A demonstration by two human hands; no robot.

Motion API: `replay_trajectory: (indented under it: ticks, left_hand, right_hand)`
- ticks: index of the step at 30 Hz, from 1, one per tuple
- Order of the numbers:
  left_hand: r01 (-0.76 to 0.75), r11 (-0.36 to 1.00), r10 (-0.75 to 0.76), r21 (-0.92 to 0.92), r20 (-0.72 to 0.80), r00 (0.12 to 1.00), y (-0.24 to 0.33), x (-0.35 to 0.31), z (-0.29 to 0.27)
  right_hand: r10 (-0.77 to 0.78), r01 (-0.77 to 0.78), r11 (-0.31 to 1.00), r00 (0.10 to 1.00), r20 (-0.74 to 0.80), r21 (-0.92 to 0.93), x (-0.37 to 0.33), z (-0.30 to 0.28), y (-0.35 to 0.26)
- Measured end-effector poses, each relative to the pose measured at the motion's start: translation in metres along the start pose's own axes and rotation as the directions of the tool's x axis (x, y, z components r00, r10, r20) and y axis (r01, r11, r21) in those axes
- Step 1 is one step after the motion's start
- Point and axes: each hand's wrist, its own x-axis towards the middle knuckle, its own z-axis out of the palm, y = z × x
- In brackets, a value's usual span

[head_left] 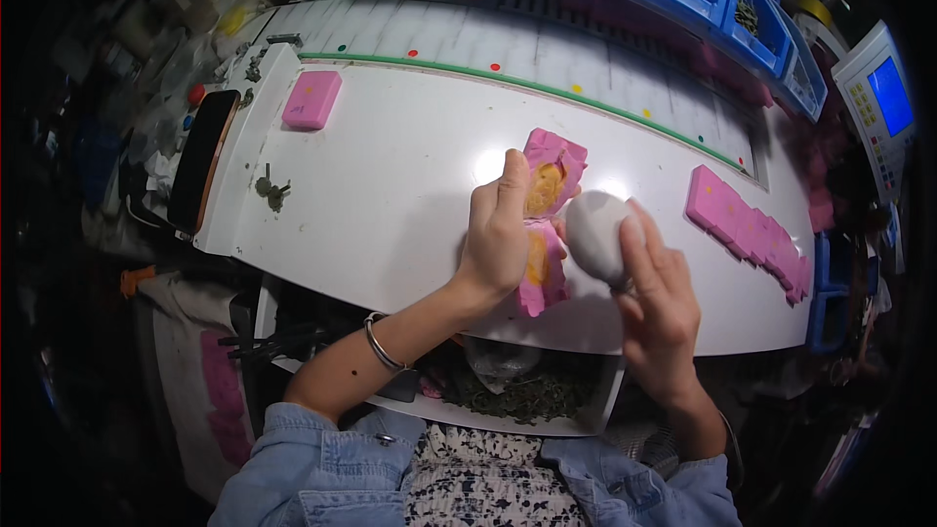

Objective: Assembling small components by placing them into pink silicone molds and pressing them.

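Left hand (493,244): wrapped round the mould (556,151), thumb up along its near side; most of the other fingers are hidden behind.
Right hand (661,303): fingers curled round the ball (595,239), slightly blurred.
Mould: raised over the table (381,176), in the left hand, two pink parts one above the other, yellow hollows showing, just beside the ball.
Mould's feel: probably light, rubbery and bendy; thin torn-looking edges may be fragile.
Mould's hold: best by the thick pink rims, thumb clear of the hollows.
Ball: pale, rounded, likely soft and light; perhaps slippery if dusty, so cup it from the side.
Table: a pink block (311,101) far left, a row of pink blocks (722,210) right.
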Motion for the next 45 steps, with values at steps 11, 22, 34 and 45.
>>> replay_trajectory:
  ticks: [11,22,34,45]
  left_hand:
    - [-0.034,0.999,0.033,0.042,0.015,0.999,-0.008,-0.001,-0.002]
    - [0.198,0.98,-0.2,0.035,0.112,0.973,0.01,-0.015,-0.013]
    - [-0.289,0.871,0.193,0.398,0.266,0.945,0.034,-0.021,-0.037]
    - [0.468,0.85,-0.526,0.243,0.449,0.722,0.087,0.007,-0.081]
  right_hand:
    - [0.046,-0.055,0.997,0.985,0.164,0.053,-0.006,0.006,0.004]
    - [0.112,-0.118,0.989,0.991,0.072,0.086,0.015,0.0,-0.008]
    - [0.186,-0.158,0.833,0.983,0.002,0.53,0.04,0.035,-0.004]
    - [0.386,-0.293,0.389,0.913,0.134,0.873,0.071,0.069,-0.026]
